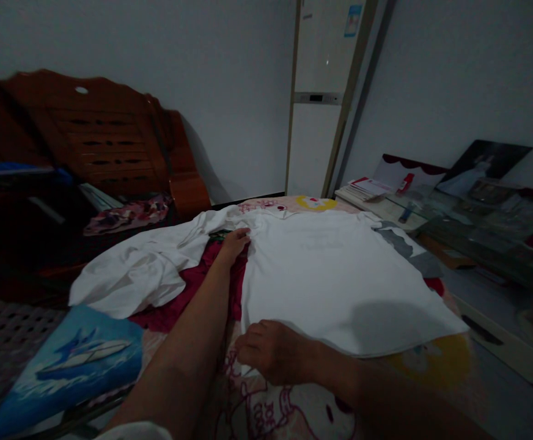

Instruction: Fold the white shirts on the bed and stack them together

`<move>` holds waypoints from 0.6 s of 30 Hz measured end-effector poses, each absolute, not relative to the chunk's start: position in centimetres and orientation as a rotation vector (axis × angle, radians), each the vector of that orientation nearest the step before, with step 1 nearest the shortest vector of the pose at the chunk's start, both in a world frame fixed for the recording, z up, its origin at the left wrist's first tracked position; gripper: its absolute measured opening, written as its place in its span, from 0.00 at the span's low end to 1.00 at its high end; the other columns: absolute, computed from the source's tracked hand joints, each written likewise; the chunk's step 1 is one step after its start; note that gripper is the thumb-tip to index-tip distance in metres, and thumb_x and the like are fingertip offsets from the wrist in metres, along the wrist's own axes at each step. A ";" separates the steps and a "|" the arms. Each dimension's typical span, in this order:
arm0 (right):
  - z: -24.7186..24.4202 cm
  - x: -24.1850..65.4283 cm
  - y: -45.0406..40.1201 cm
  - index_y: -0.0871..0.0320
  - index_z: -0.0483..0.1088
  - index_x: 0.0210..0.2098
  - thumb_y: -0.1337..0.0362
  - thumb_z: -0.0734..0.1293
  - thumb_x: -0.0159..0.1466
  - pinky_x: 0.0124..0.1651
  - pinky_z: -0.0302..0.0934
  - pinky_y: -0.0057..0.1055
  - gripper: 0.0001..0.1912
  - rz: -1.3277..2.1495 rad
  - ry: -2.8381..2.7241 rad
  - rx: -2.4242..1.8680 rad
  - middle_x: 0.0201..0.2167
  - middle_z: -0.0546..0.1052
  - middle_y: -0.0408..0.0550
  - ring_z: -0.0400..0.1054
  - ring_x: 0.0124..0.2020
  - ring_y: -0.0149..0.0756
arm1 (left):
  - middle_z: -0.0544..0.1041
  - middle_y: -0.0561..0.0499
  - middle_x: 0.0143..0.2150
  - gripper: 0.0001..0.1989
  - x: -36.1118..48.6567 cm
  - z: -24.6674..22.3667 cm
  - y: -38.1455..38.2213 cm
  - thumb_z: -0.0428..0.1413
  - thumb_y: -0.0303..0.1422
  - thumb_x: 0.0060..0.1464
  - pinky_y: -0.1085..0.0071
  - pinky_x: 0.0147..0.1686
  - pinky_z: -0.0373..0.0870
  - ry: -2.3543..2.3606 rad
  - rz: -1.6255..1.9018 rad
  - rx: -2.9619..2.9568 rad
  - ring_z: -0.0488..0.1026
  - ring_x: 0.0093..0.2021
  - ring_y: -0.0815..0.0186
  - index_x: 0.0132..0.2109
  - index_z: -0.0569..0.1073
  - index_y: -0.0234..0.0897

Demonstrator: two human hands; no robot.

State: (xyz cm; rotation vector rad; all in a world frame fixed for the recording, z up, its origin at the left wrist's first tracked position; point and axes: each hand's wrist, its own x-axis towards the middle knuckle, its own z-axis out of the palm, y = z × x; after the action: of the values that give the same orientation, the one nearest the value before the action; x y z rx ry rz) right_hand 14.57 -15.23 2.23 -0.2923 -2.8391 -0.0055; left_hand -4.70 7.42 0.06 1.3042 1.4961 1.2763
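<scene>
A white T-shirt (321,275) with faint print lies spread flat, its hem towards me. At its far left edge, near the sleeve, my left hand (236,244) has its fingers closed on the cloth. My right hand (271,351) is curled round the near left corner of the hem; its fingertips are partly hidden. Under my left forearm lies a dark red cloth (188,293). Another white garment (133,269) is heaped loosely to the left. Everything rests on a pink patterned cover (459,391).
A carved wooden chair (106,134) holding fabric stands at the back left. In front of it is a blue cloth with a boat picture (83,354). To the right is a glass-topped cabinet (468,232) with papers (367,188) and a photo (481,165). A tall white appliance (316,134) stands behind.
</scene>
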 end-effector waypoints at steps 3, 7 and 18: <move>2.0 15.3 -14.6 0.59 0.68 0.40 0.73 0.60 0.65 0.40 0.60 0.32 0.07 0.093 -2.779 -0.344 0.34 0.77 0.48 0.67 0.36 0.37 | 0.78 0.51 0.35 0.27 -4.7 0.2 7.2 0.61 0.28 0.41 0.71 0.38 0.72 1.345 1.343 1.134 0.74 0.31 0.68 0.52 0.75 0.33; 2.3 16.3 -13.9 0.59 0.69 0.37 0.72 0.61 0.62 0.42 0.62 0.34 0.06 0.172 -2.723 -0.396 0.32 0.77 0.48 0.67 0.34 0.37 | 0.74 0.56 0.30 0.28 -4.3 0.7 7.2 0.59 0.23 0.42 0.76 0.31 0.70 1.306 1.342 1.015 0.72 0.28 0.71 0.54 0.73 0.35; 5.1 19.5 -13.1 0.61 0.72 0.35 0.72 0.68 0.58 0.57 0.60 0.37 0.05 0.493 -2.706 -0.487 0.37 0.78 0.50 0.67 0.52 0.42 | 0.79 0.50 0.37 0.19 -1.2 3.3 9.1 0.59 0.25 0.46 0.72 0.37 0.72 1.356 1.375 1.080 0.75 0.35 0.67 0.48 0.76 0.33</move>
State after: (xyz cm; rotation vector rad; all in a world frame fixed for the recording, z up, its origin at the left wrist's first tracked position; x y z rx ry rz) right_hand 19.53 -13.11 5.10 -0.4871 -2.7063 0.4930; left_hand -1.15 9.15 3.33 1.0803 1.3558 1.3750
